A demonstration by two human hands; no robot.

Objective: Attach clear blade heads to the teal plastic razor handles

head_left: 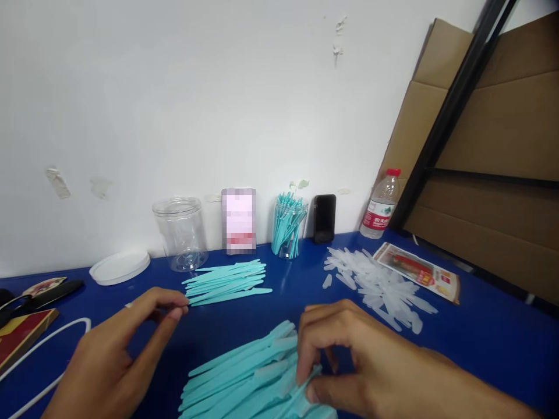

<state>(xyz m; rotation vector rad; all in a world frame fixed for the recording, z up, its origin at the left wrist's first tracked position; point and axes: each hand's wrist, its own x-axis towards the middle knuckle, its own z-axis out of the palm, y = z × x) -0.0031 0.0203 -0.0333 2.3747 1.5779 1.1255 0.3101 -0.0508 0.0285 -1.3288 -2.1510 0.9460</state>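
My left hand [117,349] is closed, thumb and index fingertips together at the near end of a row of teal eyebrow razors [231,282] lying on the blue table. They appear to pinch the handle end of the nearest razor. My right hand [345,355] curls over a larger pile of teal eyebrow razors [244,372] in front of me, with translucent caps over their blade ends. Its thumb and fingers pinch a razor at the pile's right side; the fingers partly hide the grip. Loose translucent caps [379,285] lie scattered beyond my right hand.
Along the wall stand a clear jar [179,227], a phone with a lit screen [239,221], a jar of teal razors [289,227], a black device [324,218] and a water bottle [381,206]. A white lid [120,266], white cable [48,343] and printed packet [419,270] lie at the sides.
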